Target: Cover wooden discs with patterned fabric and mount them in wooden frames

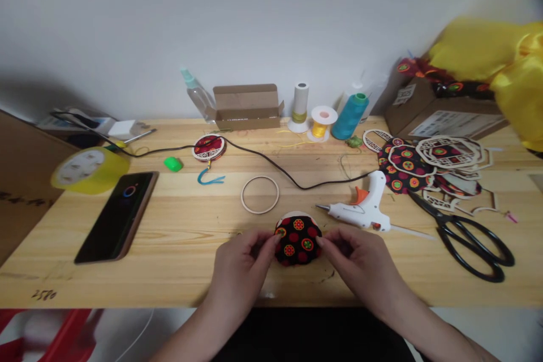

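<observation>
Two-handed, working over a pale wooden table (182,237); facing black-handled scissors (443,220) at the right and, nearer the centre, a white glue gun (360,215); pinching narrowly with the left hand (237,263) the left edge of a dark, flower-patterned fabric disc (298,242); pinching its opposite edge likewise with the right hand (367,263); holding the disc near the table's front edge; showing a thin wooden ring (260,212) just beyond, apart from the disc.
</observation>
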`<state>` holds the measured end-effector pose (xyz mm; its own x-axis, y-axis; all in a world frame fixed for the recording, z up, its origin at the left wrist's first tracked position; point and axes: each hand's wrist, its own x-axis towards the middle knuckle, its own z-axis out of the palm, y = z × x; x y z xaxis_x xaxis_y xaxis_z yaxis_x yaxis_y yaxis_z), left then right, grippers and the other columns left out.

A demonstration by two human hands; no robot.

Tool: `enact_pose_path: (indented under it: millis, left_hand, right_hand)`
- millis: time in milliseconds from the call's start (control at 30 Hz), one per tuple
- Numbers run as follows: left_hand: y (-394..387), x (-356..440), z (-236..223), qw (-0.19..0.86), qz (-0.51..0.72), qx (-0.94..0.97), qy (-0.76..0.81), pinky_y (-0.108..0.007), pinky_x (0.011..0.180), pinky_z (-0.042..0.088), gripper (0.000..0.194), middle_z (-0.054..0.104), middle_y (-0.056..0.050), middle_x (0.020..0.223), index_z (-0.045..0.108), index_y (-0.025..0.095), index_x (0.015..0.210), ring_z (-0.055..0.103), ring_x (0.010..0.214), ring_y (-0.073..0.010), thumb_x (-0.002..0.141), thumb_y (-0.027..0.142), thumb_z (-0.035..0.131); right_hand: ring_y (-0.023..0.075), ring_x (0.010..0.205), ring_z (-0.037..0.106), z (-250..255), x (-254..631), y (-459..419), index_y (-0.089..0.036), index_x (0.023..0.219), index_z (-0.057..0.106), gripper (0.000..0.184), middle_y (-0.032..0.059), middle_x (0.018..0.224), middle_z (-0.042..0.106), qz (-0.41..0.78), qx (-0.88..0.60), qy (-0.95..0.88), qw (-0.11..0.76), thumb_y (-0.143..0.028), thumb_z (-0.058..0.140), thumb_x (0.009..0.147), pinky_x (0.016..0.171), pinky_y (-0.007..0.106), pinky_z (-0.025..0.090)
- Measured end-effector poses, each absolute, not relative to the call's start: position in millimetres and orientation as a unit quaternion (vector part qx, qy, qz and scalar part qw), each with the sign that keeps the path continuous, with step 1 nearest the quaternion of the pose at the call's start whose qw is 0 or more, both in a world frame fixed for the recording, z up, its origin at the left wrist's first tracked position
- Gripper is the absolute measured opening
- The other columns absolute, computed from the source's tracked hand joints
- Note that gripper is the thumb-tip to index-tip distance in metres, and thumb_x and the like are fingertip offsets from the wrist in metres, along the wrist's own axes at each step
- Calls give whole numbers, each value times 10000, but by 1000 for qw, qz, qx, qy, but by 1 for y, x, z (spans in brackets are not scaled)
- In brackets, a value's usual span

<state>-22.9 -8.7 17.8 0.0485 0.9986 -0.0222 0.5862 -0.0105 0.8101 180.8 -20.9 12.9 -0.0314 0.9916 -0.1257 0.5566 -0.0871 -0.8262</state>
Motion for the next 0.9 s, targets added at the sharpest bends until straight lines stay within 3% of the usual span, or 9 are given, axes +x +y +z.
enact_pose_path:
  millis: [233,433,533,633,733,800,900]
  left_hand:
    - [-5,-22,22,332,277,638,637,-252,495,482,222,711,-4,611,707,199,717,645,543,-164,808,366,592]
    - [-21,-32,42,532,178,636,530,-221,587,485,213,708,12,693,706,224,773,646,642,-138,880,314,545]
    - [-24,-40,45,551,188,662,472,-236,667,493,186,696,-3,795,708,243,814,643,740,-142,891,298,548]
    - [-26,-51,46,515,228,667,488,-288,827,483,128,651,-47,1044,698,245,780,589,1064,-205,855,280,600]
    - [-27,-63,49,528,214,654,498,-413,1029,362,107,665,-53,903,692,266,768,327,1363,-258,844,283,618]
    - [-26,-69,51,564,196,630,496,-478,1091,261,119,667,-42,752,692,281,754,209,1422,-243,848,293,620]
    - [-26,-73,50,614,220,557,514,-479,1070,296,114,701,-50,1017,702,259,723,267,1402,-280,815,311,661]
  right_hand:
    - [115,497,480,18,181,-17,-192,653,602,258,0,548,575,379,-633,-615,279,-363,534,836,466,251,351]
    - [101,570,479,35,198,-26,-206,684,586,236,-28,611,567,493,-571,-636,164,-302,495,879,497,227,332]
    - [107,611,491,38,208,-27,-230,734,607,236,-31,668,583,498,-543,-667,110,-326,477,905,520,235,338]
    - [118,657,510,37,210,-26,-255,874,605,214,-25,756,611,479,-567,-654,144,-376,439,934,564,249,373]
    - [118,680,514,33,207,-27,-262,992,562,170,-20,811,607,455,-596,-632,199,-369,441,938,591,250,393]
    - [114,639,487,30,204,-29,-256,1008,542,157,-27,753,570,437,-610,-627,210,-357,447,935,563,247,379]
    - [115,596,455,27,201,-32,-250,1036,523,163,-36,684,510,420,-627,-615,227,-352,447,934,526,246,358]
